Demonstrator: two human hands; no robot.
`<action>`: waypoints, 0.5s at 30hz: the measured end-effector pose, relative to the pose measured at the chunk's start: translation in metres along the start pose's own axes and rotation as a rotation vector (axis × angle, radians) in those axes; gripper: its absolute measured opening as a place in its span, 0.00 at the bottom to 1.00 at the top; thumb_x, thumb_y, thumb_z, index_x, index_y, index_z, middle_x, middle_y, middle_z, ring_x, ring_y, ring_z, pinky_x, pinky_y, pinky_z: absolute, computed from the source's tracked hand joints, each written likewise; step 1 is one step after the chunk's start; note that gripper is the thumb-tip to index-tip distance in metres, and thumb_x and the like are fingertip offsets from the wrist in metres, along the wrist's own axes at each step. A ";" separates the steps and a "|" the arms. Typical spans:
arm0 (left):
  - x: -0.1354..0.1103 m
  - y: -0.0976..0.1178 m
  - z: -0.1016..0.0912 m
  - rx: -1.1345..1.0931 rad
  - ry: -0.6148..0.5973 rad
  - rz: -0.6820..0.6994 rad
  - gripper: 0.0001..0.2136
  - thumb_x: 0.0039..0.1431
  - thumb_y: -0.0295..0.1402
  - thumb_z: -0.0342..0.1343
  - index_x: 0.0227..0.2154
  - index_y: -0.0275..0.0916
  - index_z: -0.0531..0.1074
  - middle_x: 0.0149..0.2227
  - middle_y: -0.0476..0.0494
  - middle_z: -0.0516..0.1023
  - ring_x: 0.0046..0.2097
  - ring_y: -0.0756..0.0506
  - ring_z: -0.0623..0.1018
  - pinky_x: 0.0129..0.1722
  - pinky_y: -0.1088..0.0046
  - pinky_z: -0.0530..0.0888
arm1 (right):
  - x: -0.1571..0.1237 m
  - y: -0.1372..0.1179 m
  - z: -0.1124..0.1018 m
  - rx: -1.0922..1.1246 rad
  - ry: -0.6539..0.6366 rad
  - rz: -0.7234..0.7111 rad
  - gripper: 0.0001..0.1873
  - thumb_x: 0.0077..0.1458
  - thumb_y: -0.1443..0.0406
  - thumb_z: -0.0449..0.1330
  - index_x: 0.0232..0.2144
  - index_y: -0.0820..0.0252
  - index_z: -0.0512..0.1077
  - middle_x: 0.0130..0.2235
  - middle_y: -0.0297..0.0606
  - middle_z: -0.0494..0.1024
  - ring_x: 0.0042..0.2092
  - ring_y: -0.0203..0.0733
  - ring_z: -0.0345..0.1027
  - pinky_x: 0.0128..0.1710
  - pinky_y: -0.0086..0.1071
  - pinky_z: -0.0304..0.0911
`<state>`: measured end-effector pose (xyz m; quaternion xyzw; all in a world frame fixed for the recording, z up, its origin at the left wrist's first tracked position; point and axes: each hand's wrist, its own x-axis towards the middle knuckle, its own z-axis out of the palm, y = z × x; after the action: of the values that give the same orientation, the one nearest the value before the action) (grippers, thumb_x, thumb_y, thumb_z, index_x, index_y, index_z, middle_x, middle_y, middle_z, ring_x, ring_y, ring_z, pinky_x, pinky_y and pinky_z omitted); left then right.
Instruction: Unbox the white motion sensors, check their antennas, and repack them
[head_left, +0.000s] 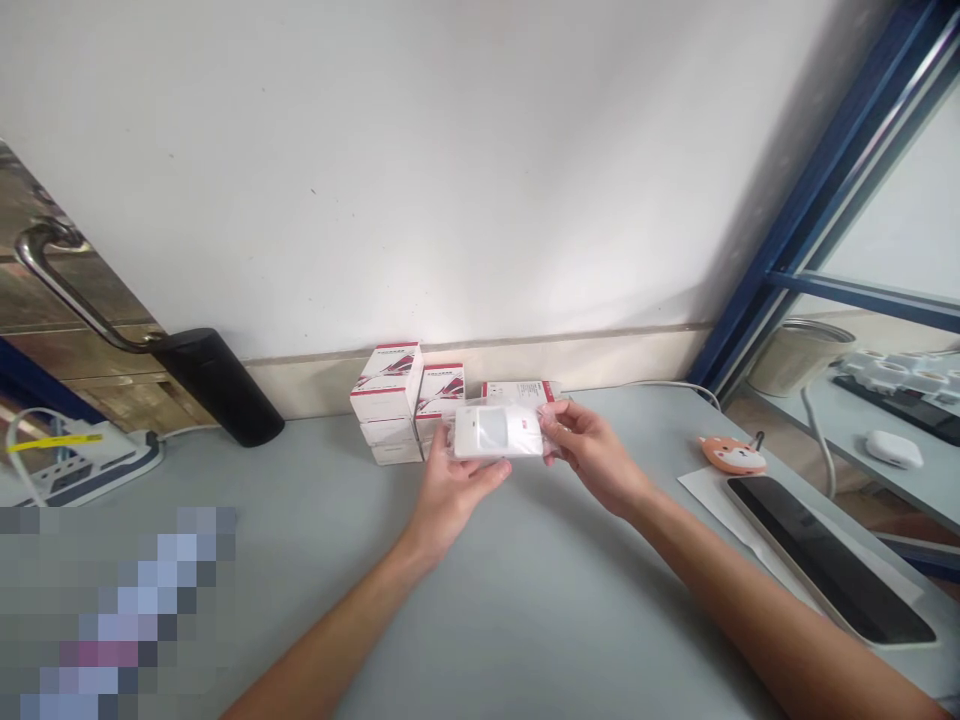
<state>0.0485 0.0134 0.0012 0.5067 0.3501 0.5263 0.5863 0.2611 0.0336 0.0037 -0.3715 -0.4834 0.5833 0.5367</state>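
A white motion detector [498, 431] in a clear plastic bag is held above the grey table, its windowed front towards me. My left hand [461, 495] is closed round its left end and lower edge, thumb along the bottom. At the right end, my right hand [589, 445] pinches the bag between thumb and fingers. Just behind stand small white boxes [386, 400] with red trim, stacked at the left. Another white box [517, 390] lies behind the detector, partly hidden by it.
A black cylinder [221, 385] leans by the wall at the left, near a white power strip [90, 460]. To the right lie a black-faced phone-like device [829, 555] on paper and an orange animal-faced case [733, 455]. A blue-framed shelf [892, 470] borders the table.
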 end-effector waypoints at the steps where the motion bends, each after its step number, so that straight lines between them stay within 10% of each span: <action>1: -0.001 0.000 0.000 0.053 0.004 0.036 0.35 0.55 0.34 0.73 0.63 0.49 0.63 0.64 0.39 0.74 0.62 0.36 0.77 0.62 0.55 0.74 | 0.002 -0.001 -0.004 0.055 -0.011 0.046 0.16 0.57 0.53 0.72 0.37 0.57 0.77 0.37 0.35 0.74 0.32 0.34 0.65 0.33 0.31 0.68; 5: -0.004 -0.004 -0.005 0.276 0.120 0.258 0.44 0.52 0.34 0.74 0.69 0.59 0.58 0.70 0.41 0.64 0.64 0.35 0.74 0.62 0.57 0.73 | 0.008 -0.002 -0.020 0.193 -0.079 0.247 0.12 0.52 0.61 0.75 0.36 0.59 0.80 0.36 0.36 0.73 0.31 0.32 0.60 0.28 0.26 0.65; 9: -0.001 -0.006 -0.013 0.597 0.077 0.442 0.20 0.56 0.35 0.71 0.52 0.54 0.80 0.62 0.41 0.72 0.63 0.33 0.72 0.65 0.56 0.67 | 0.009 -0.002 -0.024 0.165 -0.086 0.235 0.12 0.48 0.64 0.76 0.35 0.58 0.79 0.36 0.36 0.73 0.32 0.34 0.62 0.30 0.27 0.68; 15: -0.003 -0.005 -0.014 0.638 0.139 0.283 0.23 0.60 0.44 0.68 0.58 0.53 0.77 0.53 0.43 0.81 0.55 0.36 0.78 0.54 0.64 0.71 | 0.004 -0.006 -0.017 -0.167 -0.103 0.023 0.16 0.59 0.52 0.70 0.36 0.58 0.75 0.29 0.32 0.73 0.31 0.37 0.66 0.35 0.36 0.67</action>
<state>0.0355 0.0141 -0.0072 0.6709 0.4622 0.4995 0.2945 0.2782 0.0401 0.0052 -0.3903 -0.5530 0.5653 0.4715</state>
